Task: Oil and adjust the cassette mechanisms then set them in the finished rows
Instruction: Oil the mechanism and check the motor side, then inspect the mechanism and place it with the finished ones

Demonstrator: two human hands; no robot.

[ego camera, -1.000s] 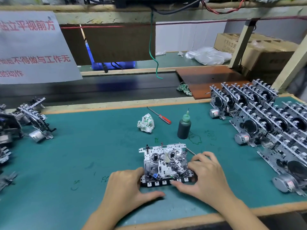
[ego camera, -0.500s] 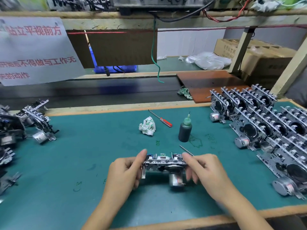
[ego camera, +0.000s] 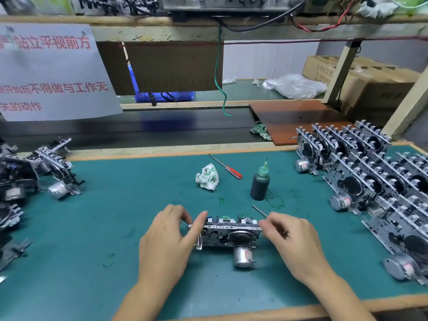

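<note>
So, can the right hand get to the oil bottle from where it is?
Probably yes. The oil bottle stands upright just beyond the right hand, with bare mat between. But that hand holds a thin metal tool, which may need putting down first.

1. Even, moderately bright overhead light; no hard glare on the green mat [ego camera: 92, 216].
2. Shadows soft and short, pooled under the hands and the mechanism.
3. Right hand [ego camera: 294, 242] motion-blurred at the fingers.
4. Wide-angle distortion: shelf beam [ego camera: 162, 26] bows, the frame's edges stretch.
5. Hanging sign [ego camera: 51, 70] slightly soft; the conveyor [ego camera: 139, 128] behind is dim.
</note>
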